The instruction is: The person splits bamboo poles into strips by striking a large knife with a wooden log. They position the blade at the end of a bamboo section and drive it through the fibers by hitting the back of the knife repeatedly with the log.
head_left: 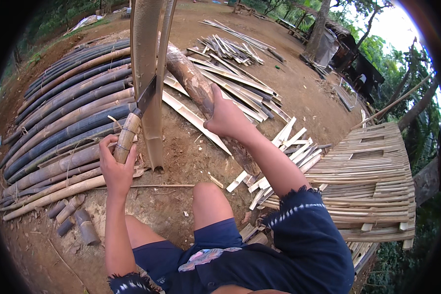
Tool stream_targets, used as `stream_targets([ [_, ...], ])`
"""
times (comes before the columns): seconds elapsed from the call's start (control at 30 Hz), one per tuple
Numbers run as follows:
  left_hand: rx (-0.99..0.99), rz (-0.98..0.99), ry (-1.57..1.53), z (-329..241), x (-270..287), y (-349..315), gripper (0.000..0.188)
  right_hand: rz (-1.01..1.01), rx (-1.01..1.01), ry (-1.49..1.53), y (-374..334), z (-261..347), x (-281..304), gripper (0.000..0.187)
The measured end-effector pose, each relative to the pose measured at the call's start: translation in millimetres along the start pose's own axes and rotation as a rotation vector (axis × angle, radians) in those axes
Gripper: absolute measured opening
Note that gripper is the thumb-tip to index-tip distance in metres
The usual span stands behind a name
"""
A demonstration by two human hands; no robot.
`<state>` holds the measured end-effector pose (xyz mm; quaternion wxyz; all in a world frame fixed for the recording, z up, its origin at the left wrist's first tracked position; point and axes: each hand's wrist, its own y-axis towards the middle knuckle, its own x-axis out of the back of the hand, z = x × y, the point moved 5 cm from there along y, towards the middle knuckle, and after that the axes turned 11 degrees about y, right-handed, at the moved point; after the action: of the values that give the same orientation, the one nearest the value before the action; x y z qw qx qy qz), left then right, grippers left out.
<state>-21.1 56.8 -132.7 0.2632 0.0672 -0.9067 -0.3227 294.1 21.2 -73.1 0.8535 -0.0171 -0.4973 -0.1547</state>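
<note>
My left hand (116, 169) is closed round the bamboo handle of a knife (126, 138), which has dark bands round it. The knife's dark blade (147, 96) crosses the split of a bamboo pole (150, 122) standing upright in front of me. The pole's two halves are parted above the blade, and its lower end reaches the ground. On the right, my right hand (229, 115) grips a thick peeling log (191, 78) that slants from behind the bamboo down toward my knee. Most of its fingertips are hidden.
Whole bamboo poles (68, 98) lie in a row at left, with short cut pieces (85, 228) nearer me. Split bamboo strips (240, 90) cover ground beyond the log; more strips (284, 161) lie at right. A slatted bamboo panel (367, 181) stands at far right.
</note>
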Motion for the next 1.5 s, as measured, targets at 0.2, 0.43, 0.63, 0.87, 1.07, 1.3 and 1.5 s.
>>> stream_targets([
  [0.2,-0.117,0.067,-0.007,6.7,-10.6,14.7,0.054,-0.05,0.013,0.035,3.0,3.6,-3.8,0.1],
  [0.43,-0.059,0.087,0.033,20.9,-5.6,23.0,0.053,-0.099,0.066,-0.023,5.9,2.3,-12.5,0.101],
  [0.63,-0.047,0.035,0.054,17.0,0.7,25.2,0.045,-0.048,0.002,0.029,-1.2,9.4,-7.6,0.101],
  [0.87,-0.177,-0.021,-0.047,9.6,-8.8,31.5,0.026,-0.109,0.029,-0.003,0.0,-4.5,-6.7,0.1],
  [1.07,-0.16,-0.043,-0.094,14.4,-19.9,31.9,0.021,-0.072,-0.056,0.054,-1.8,-16.2,-2.3,0.098],
  [1.3,-0.126,-0.015,0.086,2.7,-16.0,30.1,0.025,-0.027,-0.089,0.077,-2.9,-17.3,2.2,0.101],
  [1.5,0.021,0.12,0.123,17.4,-27.2,34.8,0.041,-0.025,-0.118,0.085,-10.2,-20.9,-2.3,0.101],
])
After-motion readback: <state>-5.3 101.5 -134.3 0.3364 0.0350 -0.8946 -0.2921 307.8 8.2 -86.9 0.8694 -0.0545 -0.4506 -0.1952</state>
